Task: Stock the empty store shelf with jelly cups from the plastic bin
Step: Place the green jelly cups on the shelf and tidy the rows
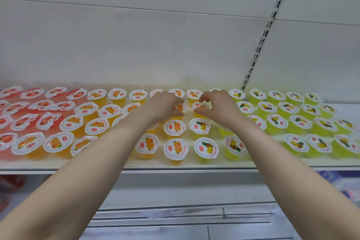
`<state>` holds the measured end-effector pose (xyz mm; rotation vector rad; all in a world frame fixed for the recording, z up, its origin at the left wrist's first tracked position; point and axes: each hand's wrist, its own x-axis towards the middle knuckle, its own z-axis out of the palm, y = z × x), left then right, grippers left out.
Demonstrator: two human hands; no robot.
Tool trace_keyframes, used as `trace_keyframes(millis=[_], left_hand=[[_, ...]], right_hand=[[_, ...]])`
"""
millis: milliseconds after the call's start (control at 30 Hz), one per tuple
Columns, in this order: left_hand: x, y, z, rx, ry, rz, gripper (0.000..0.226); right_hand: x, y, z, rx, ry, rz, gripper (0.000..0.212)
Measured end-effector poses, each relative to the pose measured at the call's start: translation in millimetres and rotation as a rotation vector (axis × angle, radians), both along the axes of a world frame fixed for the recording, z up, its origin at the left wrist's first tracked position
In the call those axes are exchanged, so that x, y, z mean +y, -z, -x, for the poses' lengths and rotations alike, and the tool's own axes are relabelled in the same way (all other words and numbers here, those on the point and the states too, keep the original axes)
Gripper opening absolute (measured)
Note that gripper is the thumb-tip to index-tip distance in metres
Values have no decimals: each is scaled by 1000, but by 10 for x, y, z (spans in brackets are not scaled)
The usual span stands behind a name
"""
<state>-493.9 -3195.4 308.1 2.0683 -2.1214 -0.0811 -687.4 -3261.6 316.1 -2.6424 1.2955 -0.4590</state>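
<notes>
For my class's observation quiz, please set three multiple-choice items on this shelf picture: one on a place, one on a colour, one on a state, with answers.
1. Where on the shelf do the red cups stand? A left end; B middle; C right end.
2. What colour are the pineapple cups? A blue; B yellow-green; C red.
3. What are the left hand and right hand doing? A hanging idle; B each gripping a cup; C lifting a bin.
Answers: 1 A, red fills the left end; 2 B, their jelly shows yellow-green; 3 B, fingers curl round the orange cup and its neighbour cup.
</notes>
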Motion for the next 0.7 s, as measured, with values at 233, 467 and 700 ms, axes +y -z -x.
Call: trace_keyframes(millis=[233, 467, 700], left_hand=[[261, -101, -11, 52, 48, 169, 34], [488, -97, 80, 108, 49, -60, 40], [525, -105, 156, 66, 22, -74, 53]], right_hand=[[244, -74, 137, -48, -113, -137, 29], [439, -50, 94, 108, -89, -108, 46], [458, -91, 104, 179, -30, -72, 46]])
